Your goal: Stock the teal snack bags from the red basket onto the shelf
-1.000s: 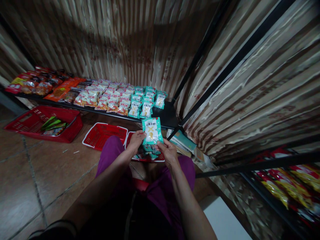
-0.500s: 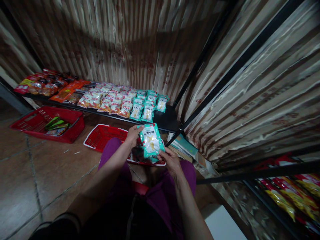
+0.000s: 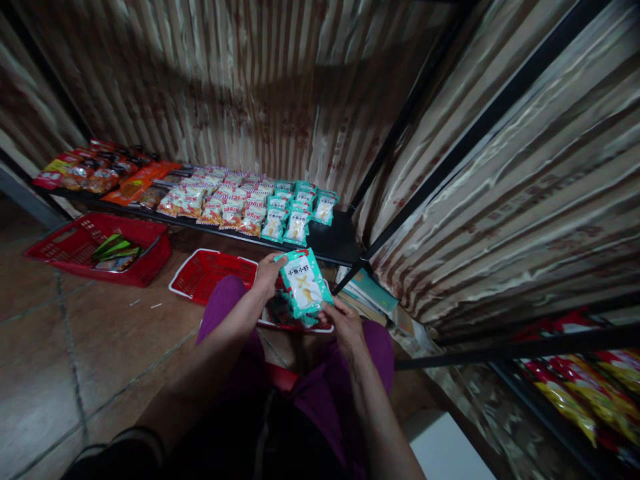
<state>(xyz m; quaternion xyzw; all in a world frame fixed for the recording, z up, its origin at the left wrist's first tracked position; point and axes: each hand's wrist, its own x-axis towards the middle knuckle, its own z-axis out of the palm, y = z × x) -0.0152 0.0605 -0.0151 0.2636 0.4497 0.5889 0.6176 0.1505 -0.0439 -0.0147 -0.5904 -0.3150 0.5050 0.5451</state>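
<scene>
Between my two hands is a teal-and-white snack bag (image 3: 303, 283), its printed face turned up towards me. My left hand (image 3: 269, 275) pinches its upper left corner, and my right hand (image 3: 343, 321) grips the lower right corner. Below the bag, a red basket (image 3: 200, 275) with a white rim holds more teal bags and some dark items, partly hidden by the bag and my knee. Matching teal snack bags (image 3: 297, 227) lie in rows on the black shelf (image 3: 333, 237) just beyond my hands.
White-and-orange snack bags (image 3: 230, 210) and orange packets (image 3: 133, 187) fill the shelf leftward. A second red basket (image 3: 150, 260) with green packets stands on the floor at left. Black shelf posts (image 3: 395, 230), books (image 3: 373, 293), a white box (image 3: 450, 447) and yellow-red bags (image 3: 565, 393) are on the right.
The bag has tilted slightly in my hands, its lower end shifting a little right. Both hands keep their hold; the whole view has shifted slightly.
</scene>
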